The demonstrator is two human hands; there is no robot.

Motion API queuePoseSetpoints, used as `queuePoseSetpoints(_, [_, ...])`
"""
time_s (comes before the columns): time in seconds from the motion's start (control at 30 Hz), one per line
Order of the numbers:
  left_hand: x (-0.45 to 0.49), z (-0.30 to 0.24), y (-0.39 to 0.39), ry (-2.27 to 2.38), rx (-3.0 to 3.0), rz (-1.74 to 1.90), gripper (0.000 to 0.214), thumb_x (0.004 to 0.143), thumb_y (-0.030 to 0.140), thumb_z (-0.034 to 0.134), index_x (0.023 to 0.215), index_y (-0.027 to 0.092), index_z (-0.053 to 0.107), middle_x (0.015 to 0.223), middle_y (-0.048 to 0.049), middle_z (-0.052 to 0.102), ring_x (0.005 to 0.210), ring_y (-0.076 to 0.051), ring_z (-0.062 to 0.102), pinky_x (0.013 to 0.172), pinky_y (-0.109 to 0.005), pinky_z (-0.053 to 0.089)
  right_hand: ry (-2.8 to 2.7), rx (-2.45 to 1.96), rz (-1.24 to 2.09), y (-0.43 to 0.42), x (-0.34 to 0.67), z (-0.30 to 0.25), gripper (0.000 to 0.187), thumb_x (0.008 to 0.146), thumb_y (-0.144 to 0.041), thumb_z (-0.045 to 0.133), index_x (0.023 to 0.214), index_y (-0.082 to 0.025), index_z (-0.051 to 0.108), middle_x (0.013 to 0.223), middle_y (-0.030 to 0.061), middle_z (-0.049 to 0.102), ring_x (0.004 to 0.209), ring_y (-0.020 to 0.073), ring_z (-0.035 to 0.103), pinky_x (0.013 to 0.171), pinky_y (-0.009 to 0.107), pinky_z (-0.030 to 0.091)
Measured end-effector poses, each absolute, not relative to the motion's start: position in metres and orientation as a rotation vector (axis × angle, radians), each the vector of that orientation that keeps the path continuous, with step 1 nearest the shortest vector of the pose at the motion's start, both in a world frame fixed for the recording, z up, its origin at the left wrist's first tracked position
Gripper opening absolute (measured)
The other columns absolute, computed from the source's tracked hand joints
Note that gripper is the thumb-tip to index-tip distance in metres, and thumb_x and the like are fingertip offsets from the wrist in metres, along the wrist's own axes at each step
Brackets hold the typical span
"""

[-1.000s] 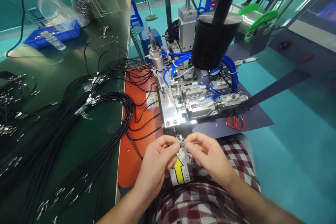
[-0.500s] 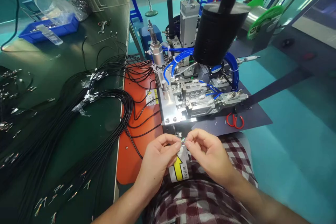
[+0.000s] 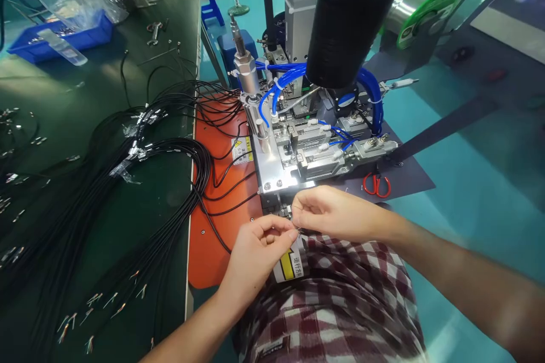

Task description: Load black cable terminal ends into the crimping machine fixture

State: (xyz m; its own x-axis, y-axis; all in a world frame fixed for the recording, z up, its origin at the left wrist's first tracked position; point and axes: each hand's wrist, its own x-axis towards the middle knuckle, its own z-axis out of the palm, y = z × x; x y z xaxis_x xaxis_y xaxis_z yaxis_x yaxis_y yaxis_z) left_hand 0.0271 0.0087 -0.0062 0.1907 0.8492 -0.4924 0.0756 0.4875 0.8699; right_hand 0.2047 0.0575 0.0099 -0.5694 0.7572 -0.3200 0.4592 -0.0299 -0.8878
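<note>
My left hand [image 3: 258, 249] is closed in a pinch on thin wire ends, which barely show past its thumb and forefinger. Close against those fingertips, my right hand [image 3: 326, 212] is also pinched shut, and whatever it grips is hidden by its fingers. Just beyond the hands, a small metal connector [image 3: 286, 211] sits at the front edge of the bench machine [image 3: 272, 173]. Below the left fingers shows a metal guide with a yellow arrow label [image 3: 290, 265].
Bundled black cables [image 3: 170, 153] with stripped coloured ends spread over the dark green table [image 3: 162, 272] and the orange board [image 3: 213, 181]. Red-handled scissors [image 3: 377, 185] lie right of the machine. A black cylindrical hood [image 3: 349, 31] hangs above. A blue bin [image 3: 80, 39] stands far left.
My right hand has swung up and over, its wrist now turned more sideways, nearer the connector. The left hand keeps its pinch. The coloured wires between the fingers are less visible, and the view has shifted slightly.
</note>
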Motion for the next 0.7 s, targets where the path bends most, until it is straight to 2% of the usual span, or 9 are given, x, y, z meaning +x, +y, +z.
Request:
queuePoseSetpoints(0.17, [0.026, -0.004, 0.011, 1.328, 0.757, 0.689, 0.024, 0.071, 0.038, 0.071, 0.072, 0.016, 0.063, 0.043, 0.0106, 0.030, 0.040, -0.003, 0.019, 0.036, -0.016, 0.015, -1.635, -1.228, 1.754, 0.052, 0.201, -0.001, 0.015, 0.082, -0.028, 0.055, 0.072, -0.017, 0.058, 0.065, -0.0021, 0.052, 0.058, 0.0116, 0.043, 0.052, 0.024, 0.033])
queuePoseSetpoints(0.37, [0.026, -0.005, 0.012, 1.352, 0.686, 0.708, 0.024, 0.071, 0.040, 0.070, 0.075, 0.017, 0.063, 0.041, 0.0104, 0.030, 0.039, -0.004, 0.018, 0.034, -0.017, 0.012, -1.294, -1.339, 1.705, 0.020, 0.189, -0.022, 0.021, 0.080, -0.037, 0.060, 0.078, -0.016, 0.060, 0.064, -0.0028, 0.048, 0.055, 0.0110, 0.037, 0.049, 0.025, 0.029])
queuePoseSetpoints(0.47, [0.027, -0.004, 0.012, 1.345, 0.707, 0.710, 0.023, 0.071, 0.039, 0.071, 0.075, 0.017, 0.063, 0.041, 0.0107, 0.030, 0.037, -0.003, 0.019, 0.034, -0.016, 0.013, -1.315, -1.353, 1.554, 0.012, 0.183, -0.025, 0.019, 0.084, -0.034, 0.058, 0.076, -0.017, 0.059, 0.061, -0.0043, 0.044, 0.054, 0.0107, 0.036, 0.049, 0.025, 0.029])
queuePoseSetpoints(0.6, [0.026, -0.002, 0.012, 1.357, 0.779, 0.676, 0.025, 0.074, 0.040, 0.069, 0.074, 0.016, 0.063, 0.041, 0.0111, 0.030, 0.037, -0.003, 0.020, 0.034, -0.015, 0.017, -1.559, -1.378, 1.237, 0.012, 0.184, -0.018, 0.012, 0.084, -0.022, 0.058, 0.073, -0.018, 0.062, 0.065, -0.0031, 0.050, 0.055, 0.0103, 0.041, 0.051, 0.025, 0.031])
queuePoseSetpoints(0.7, [0.025, -0.003, 0.011, 1.375, 0.836, 0.659, 0.025, 0.074, 0.039, 0.068, 0.074, 0.016, 0.062, 0.041, 0.0114, 0.029, 0.037, -0.003, 0.020, 0.034, -0.014, 0.018, -1.595, -1.383, 1.236, 0.014, 0.187, -0.015, 0.012, 0.083, -0.020, 0.059, 0.072, -0.018, 0.063, 0.066, -0.0030, 0.053, 0.055, 0.0101, 0.042, 0.052, 0.025, 0.032])
